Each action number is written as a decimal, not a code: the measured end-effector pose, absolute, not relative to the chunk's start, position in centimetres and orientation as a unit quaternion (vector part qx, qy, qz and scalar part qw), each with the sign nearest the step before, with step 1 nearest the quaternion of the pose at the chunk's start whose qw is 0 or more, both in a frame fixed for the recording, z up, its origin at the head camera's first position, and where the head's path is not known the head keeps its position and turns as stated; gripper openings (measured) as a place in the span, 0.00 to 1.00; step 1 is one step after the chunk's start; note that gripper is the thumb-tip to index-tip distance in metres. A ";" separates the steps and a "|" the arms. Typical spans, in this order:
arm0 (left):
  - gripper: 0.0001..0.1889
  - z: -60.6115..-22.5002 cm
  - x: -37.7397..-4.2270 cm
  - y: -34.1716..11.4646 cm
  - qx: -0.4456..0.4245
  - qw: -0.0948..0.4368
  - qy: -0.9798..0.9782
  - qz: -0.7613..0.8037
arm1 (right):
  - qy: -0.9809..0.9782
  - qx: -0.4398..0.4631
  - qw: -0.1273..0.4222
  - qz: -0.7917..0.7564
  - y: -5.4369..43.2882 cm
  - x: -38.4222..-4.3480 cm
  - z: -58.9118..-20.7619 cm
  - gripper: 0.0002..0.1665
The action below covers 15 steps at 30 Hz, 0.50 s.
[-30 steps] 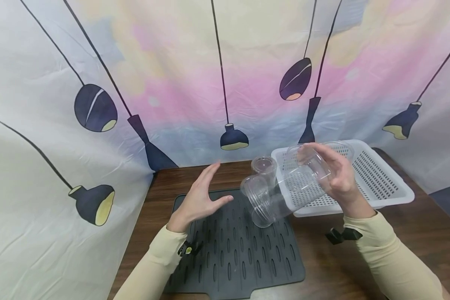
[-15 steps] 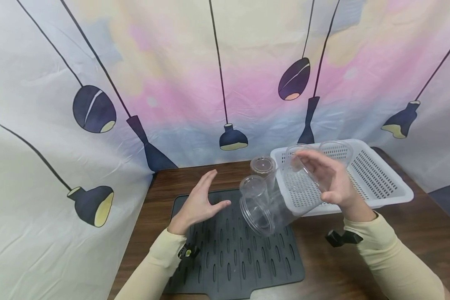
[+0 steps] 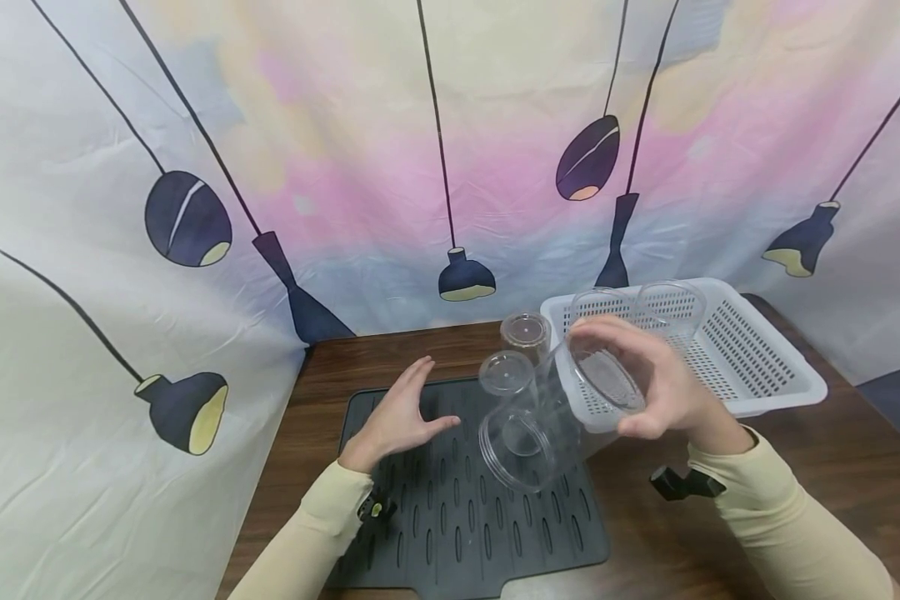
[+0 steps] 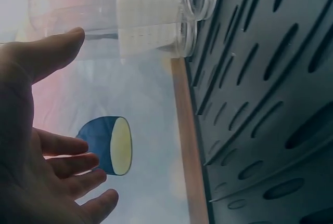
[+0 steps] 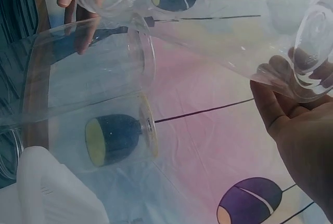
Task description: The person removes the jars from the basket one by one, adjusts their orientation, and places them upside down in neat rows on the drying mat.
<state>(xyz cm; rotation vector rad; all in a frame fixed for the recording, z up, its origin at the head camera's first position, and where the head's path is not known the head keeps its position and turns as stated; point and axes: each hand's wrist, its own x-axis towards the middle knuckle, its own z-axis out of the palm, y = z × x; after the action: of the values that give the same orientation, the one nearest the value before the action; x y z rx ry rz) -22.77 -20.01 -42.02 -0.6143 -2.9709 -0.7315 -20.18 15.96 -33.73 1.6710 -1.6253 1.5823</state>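
My right hand [image 3: 663, 379] grips a clear jar [image 3: 558, 417] round its base end, fingers on the far side and thumb on the near side. This jar is tilted, with its ridged mouth pointing down and left over the dark grey drying mat [image 3: 457, 525]. Two more clear jars stand mouth down at the mat's back right: a front jar [image 3: 507, 372] and a rear jar [image 3: 525, 331]. My left hand [image 3: 393, 421] hovers above the mat's left part, fingers spread and holding nothing. In the left wrist view, the left hand's thumb [image 4: 57, 55] points toward the standing jars.
A white perforated basket [image 3: 783, 375] stands on the brown wooden table [image 3: 667, 533] at the right, just beside the mat. Clear containers [image 3: 671, 304] are in its left part, partly behind my right hand. A curtain [image 3: 375, 167] printed with lamps hangs behind the table.
My right hand has turned and lowered the held jar toward the mat, its mouth swinging toward me. My left hand has dropped slightly. The standing jars show more plainly.
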 end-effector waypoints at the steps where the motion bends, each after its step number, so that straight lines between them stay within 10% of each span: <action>1: 0.54 -42.1 -22.8 -20.0 -0.195 0.006 -0.953 -0.233 | -0.577 0.587 0.166 0.543 15.9 -20.1 -33.7 0.55; 15: 0.54 -43.3 -22.9 -20.0 -0.190 -0.010 -0.962 -0.194 | -0.670 0.571 0.215 0.422 15.4 -19.5 -33.9 0.57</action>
<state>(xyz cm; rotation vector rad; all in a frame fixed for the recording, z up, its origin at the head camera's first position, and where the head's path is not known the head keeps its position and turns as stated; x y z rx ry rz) -22.90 -20.04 -43.31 -0.6013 -3.0419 -0.6138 -19.50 15.41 -33.88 1.5845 -1.8584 1.1710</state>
